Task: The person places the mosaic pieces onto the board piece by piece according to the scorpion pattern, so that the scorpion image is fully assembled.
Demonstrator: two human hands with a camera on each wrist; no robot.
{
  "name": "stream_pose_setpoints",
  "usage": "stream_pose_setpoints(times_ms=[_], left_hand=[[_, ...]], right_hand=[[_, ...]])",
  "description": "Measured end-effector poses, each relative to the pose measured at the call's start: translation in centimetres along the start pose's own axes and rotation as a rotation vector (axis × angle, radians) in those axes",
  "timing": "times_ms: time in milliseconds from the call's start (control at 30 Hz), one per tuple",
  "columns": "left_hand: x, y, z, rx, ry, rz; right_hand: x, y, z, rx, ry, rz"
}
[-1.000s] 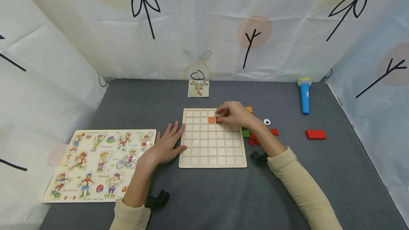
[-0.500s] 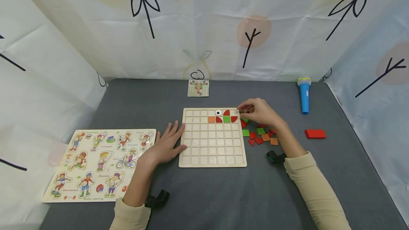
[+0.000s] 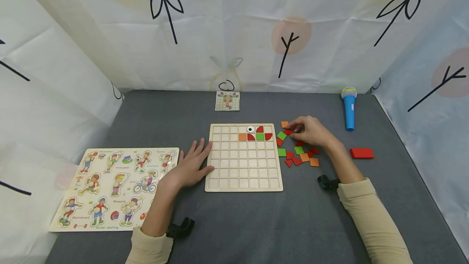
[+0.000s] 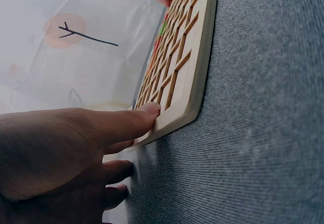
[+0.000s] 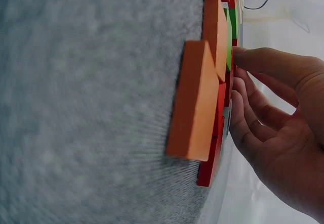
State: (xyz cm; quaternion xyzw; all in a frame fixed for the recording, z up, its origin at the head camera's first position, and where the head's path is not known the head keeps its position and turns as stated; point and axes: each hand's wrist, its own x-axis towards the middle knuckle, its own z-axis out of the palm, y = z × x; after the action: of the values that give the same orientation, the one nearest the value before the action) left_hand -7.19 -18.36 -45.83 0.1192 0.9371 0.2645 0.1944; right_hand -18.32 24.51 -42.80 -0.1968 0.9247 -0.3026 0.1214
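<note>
A pale wooden grid board (image 3: 243, 172) lies on the grey table. Its top rows hold a white eye disc (image 3: 250, 129), an orange square (image 3: 242, 137), a green square (image 3: 259, 137) and several red rounded pieces. My left hand (image 3: 188, 168) rests at the board's left edge, fingers spread, thumb (image 4: 149, 110) on the rim. To the right of the board, my right hand (image 3: 310, 130) is over the loose tiles, thumb and forefinger pinching a red tile (image 3: 288, 132). In the right wrist view, the fingertips are partly hidden behind orange tiles (image 5: 192, 102).
Loose green, red and orange tiles (image 3: 314, 162) are scattered beside the board. A small pattern card (image 3: 227, 101) lies behind it. A picture puzzle board (image 3: 106, 190) is at left; a red block (image 3: 362, 153) and a blue toy microphone (image 3: 349, 109) are at right.
My right hand has left the board and moved right to the loose tiles. The eye disc now lies uncovered in its cell. My left hand has stayed in place.
</note>
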Motion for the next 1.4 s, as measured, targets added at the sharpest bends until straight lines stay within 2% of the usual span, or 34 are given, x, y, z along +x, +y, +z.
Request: stream_pose_setpoints(times_ms=[233,400,633,833,1000,1233,1400], left_hand=[[0.1,-0.1,0.2,0.006,0.007,0.001],[0.0,0.0,0.2,0.007,0.010,0.008],[-1.0,1.5,-1.0,-0.024,-0.015,0.005],[-1.5,2.6,-1.8,0.005,-0.036,0.002],[-1.4,2.5,-1.7,0.011,-0.032,0.001],[-1.4,2.4,-1.7,0.014,-0.029,-0.007],[-1.2,2.0,-1.5,-0.006,-0.023,0.006]], right_hand=[[0.1,-0.2,-0.1,-0.010,-0.009,-0.030],[0.0,-0.2,-0.1,-0.009,-0.006,-0.012],[-0.3,-0.2,-0.1,0.015,0.009,0.009],[-0.9,-0.5,-0.4,0.031,0.039,0.017],[-1.0,-1.3,-0.4,0.072,0.052,-0.009],[-0.5,-3.1,-0.1,0.196,0.027,-0.058],[0.1,-4.1,0.5,0.207,0.009,-0.119]])
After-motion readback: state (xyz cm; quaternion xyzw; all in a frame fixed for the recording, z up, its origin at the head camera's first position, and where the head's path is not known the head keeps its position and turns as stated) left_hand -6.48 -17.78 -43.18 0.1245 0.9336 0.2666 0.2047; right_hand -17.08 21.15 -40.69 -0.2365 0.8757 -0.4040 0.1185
